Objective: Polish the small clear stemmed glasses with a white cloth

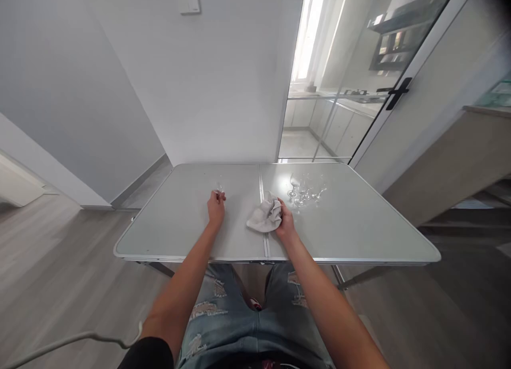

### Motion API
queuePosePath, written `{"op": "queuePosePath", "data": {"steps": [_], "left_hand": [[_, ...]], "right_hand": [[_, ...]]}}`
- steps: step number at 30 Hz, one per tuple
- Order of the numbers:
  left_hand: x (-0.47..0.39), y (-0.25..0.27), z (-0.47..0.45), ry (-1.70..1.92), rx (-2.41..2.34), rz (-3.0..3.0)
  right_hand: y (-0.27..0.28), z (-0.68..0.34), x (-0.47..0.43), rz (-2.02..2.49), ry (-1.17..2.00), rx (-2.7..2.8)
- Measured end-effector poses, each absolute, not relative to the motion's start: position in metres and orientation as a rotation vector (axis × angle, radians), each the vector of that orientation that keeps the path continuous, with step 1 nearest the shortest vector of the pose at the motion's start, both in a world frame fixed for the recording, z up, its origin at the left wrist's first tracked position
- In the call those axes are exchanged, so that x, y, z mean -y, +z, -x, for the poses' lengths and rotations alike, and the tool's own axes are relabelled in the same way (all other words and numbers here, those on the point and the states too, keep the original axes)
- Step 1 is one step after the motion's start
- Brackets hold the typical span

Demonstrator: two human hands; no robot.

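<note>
My left hand [216, 205] is closed, its fingers pinched on a small clear stemmed glass [219, 187] over the left half of the table; much of the glass is faint and hard to make out. A crumpled pale grey cloth [263, 215] is gripped in my right hand [285, 220], near the seam at the table's middle. To the right of the cloth, several clear stemmed glasses [304, 194] are clustered together on the tabletop, some overlapping in view.
The pale folding table [359, 228] has a metal rim and a centre seam [262, 182]. Behind it rises a white wall [223, 92]. A glass door with a black handle [398, 93] is at the right. A light cable [91, 335] hangs at lower left.
</note>
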State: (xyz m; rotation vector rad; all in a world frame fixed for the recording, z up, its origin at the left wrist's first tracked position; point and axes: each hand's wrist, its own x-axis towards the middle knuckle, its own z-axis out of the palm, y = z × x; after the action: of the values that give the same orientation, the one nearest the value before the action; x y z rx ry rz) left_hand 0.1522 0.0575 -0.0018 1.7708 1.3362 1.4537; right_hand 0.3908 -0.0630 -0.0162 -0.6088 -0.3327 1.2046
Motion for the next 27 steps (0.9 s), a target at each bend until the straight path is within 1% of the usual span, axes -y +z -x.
{"op": "queuePosePath", "data": {"steps": [3, 6, 12, 16, 21, 27], "left_hand": [[-0.022, -0.012, -0.169, 1.361, -1.209, -1.839], [0.005, -0.016, -0.186, 1.23, -1.029, -1.783], [0.022, 0.001, -0.218, 0.966, -0.853, -1.522], [0.021, 0.009, -0.225, 1.017, -0.85, -1.541], [0.014, 0.024, -0.209, 1.17, -1.016, -1.63], [0.011, 0.055, -0.185, 1.33, -1.039, -1.749]], "right_hand": [[-0.017, -0.392, 0.063, 0.626, 1.191, 0.335], [-0.017, -0.392, 0.062, 0.61, 1.198, 0.402], [-0.01, -0.384, 0.064, 0.577, 1.271, 0.53], [-0.001, -0.384, 0.069, 0.57, 1.348, 0.553], [0.006, -0.386, 0.076, 0.542, 1.516, 0.56], [-0.011, -0.38, 0.073, 0.645, 1.602, 0.677]]}}
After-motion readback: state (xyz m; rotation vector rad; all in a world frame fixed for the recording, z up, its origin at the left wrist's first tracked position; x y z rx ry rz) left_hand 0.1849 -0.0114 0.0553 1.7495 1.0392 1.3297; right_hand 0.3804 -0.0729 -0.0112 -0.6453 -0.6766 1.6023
